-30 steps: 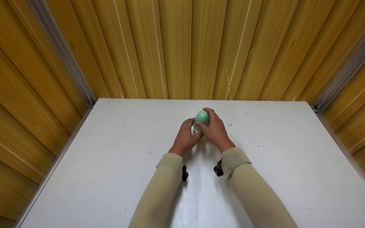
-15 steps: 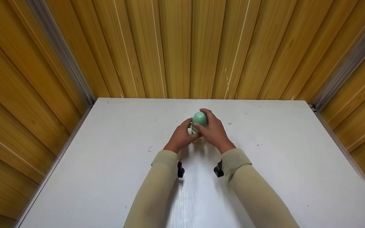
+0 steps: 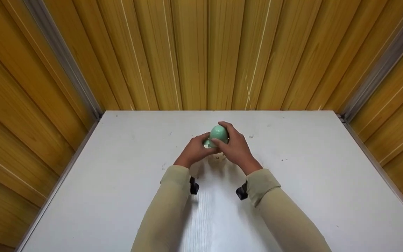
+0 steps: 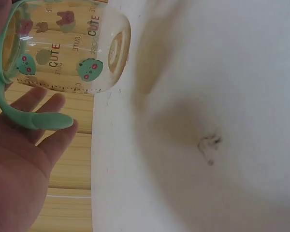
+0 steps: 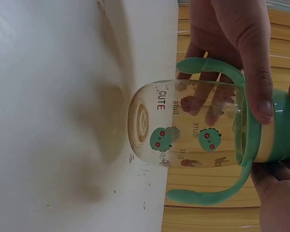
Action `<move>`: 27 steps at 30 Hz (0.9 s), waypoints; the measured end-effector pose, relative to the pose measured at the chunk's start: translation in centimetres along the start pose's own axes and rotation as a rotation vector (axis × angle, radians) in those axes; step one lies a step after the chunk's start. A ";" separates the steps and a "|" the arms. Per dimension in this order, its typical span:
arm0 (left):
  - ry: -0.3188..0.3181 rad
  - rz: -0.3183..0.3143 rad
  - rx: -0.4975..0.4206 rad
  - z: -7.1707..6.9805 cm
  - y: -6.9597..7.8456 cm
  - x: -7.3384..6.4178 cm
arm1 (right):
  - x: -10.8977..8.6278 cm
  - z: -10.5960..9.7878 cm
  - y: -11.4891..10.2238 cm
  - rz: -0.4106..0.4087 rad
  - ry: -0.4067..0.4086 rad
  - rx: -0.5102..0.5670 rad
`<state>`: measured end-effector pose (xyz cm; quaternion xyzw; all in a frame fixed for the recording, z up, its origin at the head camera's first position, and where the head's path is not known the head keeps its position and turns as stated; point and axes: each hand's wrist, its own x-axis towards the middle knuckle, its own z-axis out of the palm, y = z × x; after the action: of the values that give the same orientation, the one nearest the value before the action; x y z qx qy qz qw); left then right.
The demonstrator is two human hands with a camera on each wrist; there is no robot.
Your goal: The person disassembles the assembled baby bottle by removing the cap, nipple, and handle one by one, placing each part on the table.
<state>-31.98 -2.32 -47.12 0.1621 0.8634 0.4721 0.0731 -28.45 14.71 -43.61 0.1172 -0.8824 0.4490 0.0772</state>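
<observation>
A clear baby bottle (image 5: 193, 128) with "CUTE" lettering, cartoon figures and two mint-green handles (image 5: 212, 197) is held upright between both hands, its base apart from the table. My left hand (image 3: 196, 148) holds it around the collar; in the right wrist view its thumb (image 5: 261, 92) presses the collar, with fingers behind the bottle. My right hand (image 3: 237, 146) grips the rounded mint-green cap (image 3: 219, 134) on top, thumb in front. In the left wrist view, the left palm (image 4: 14, 169) is beside a handle (image 4: 43, 120). The hands hide much of the bottle in the head view.
The white table (image 3: 117, 196) has small marks on its surface. Yellow wood-look panels (image 3: 187, 52) rise behind it and on both sides, with grey metal posts (image 3: 65, 56) in the corners. Black wrist cameras (image 3: 242, 191) sit on the sleeves.
The bottle and both hands have shifted slightly left in the head view. My left hand has moved left and turned around the bottle, while my right hand keeps its grip on the cap.
</observation>
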 end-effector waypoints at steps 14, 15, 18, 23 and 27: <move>-0.037 0.005 -0.170 0.6 -0.1 -0.3 | -1.5 0.2 -0.7 -0.034 0.029 0.025; -0.034 0.003 -0.183 0.6 -0.1 -0.3 | -1.6 0.2 -0.8 -0.034 0.033 0.032; -0.031 0.020 -0.213 0.6 0.0 -0.3 | -1.7 0.1 -1.0 -0.029 0.046 0.052; -0.041 0.089 -0.268 0.8 0.0 -0.2 | -1.9 0.2 -1.1 -0.011 0.073 0.077; -0.029 0.095 -0.261 1.0 0.2 -0.3 | -2.0 0.3 -1.0 0.000 0.085 0.081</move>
<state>-31.40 -1.55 -47.51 0.1988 0.7850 0.5808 0.0835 -26.29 14.16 -43.54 0.1010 -0.8595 0.4889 0.1099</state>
